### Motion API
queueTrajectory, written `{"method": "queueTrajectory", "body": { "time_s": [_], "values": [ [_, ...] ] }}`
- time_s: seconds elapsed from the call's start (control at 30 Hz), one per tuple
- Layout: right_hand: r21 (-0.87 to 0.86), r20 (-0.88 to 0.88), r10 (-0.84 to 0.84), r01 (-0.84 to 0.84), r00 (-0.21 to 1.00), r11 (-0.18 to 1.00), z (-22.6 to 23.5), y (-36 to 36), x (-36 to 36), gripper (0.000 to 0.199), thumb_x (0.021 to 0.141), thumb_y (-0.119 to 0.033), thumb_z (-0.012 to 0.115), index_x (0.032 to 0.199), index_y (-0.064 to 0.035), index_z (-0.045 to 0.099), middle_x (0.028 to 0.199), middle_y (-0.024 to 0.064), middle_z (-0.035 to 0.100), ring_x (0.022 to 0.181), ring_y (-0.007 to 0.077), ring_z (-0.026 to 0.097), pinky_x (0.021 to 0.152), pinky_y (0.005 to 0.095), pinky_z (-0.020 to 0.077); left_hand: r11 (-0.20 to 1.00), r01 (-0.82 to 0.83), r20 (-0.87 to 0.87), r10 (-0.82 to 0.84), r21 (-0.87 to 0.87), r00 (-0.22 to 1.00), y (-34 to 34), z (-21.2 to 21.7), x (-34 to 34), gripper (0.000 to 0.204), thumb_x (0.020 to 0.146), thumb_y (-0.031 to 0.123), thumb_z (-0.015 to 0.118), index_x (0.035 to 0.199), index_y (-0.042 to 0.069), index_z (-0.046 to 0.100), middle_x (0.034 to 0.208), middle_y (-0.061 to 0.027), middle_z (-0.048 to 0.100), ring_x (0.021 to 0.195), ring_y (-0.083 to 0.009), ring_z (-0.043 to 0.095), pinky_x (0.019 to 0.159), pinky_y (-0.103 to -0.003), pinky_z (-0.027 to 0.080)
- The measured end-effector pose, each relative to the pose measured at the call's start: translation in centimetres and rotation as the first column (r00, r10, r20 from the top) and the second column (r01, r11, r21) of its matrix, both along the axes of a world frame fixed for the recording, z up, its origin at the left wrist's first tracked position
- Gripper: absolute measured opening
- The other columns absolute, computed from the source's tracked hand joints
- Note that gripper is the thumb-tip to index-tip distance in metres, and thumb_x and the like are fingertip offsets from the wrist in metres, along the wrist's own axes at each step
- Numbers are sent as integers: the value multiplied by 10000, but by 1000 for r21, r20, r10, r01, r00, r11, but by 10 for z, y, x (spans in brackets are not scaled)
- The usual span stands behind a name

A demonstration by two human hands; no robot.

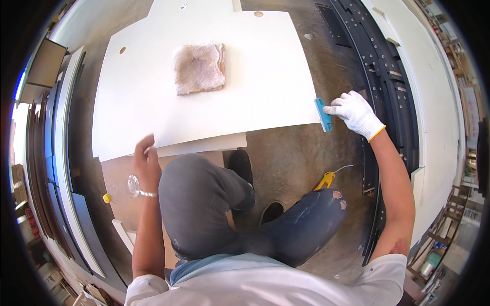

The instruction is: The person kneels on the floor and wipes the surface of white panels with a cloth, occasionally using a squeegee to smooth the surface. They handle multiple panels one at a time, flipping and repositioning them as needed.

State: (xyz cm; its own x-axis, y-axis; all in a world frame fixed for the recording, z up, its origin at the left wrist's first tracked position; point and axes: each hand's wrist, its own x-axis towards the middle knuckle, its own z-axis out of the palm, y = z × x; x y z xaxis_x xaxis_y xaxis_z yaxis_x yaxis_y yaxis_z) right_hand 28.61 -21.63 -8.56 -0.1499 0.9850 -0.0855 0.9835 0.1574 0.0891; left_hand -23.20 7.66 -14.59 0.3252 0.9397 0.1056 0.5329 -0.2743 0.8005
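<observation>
- R hand [354, 113], white knit glove w/ yellow cuff, has fingers pinched on the stub of a blue scraper [322, 115].
- Scraper's at the near R corner of the white panel [265, 66], just L of the gloved fingertips; can't tell if blade's touching.
- Long axis runs approx. fore-and-aft, tilted a bit, more or less in line w/ the panel's R edge.
- L hand [146, 160], bare, is well apart from scraper, over by the near L edge; fingers loosely curled, nothing seen in grip.
- Panel: flat, smooth, angular, w/ a small round hole each side.
- Pad [199, 69] on top, approx. mid-panel: fluffy, pinkish-beige, squarish, layered at R side.
- Floor: yellow air gun [325, 181], thin bent nozzle, nr. R knee.
</observation>
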Motion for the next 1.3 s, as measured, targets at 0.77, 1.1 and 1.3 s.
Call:
{"method": "queueTrajectory", "body": {
  "time_s": [0.77,1.1,1.3],
  "values": [
    [-100,-52,-70,65,996,993,-6,20,-42,377,864,-38,666,1185,-218,745,1026,27,698,913,263,645,814,426,499,889,245,-494,-24,387,869,-32,-66,-15,800,830,-24,518,1614,76,396,1712,-182,299,1605,-399,217,1291,-548,189],
    [-193,21,28,-23,999,981,-4,120,-169,455,862,-24,605,1271,-181,727,1018,74,694,932,291,654,827,426,535,943,278,-366,-198,181,909,-91,-82,-85,821,796,-48,516,1599,-1,352,1674,-213,348,1592,-394,247,1301,-558,160],
    [-274,56,120,-101,991,956,0,202,-253,527,864,-58,632,1369,-198,684,1018,68,675,947,271,661,823,417,548,994,2,-467,49,109,883,-119,-112,-219,775,789,-38,530,1552,-19,395,1640,-211,386,1518,-430,347,1277,-555,216]
  ]
}}
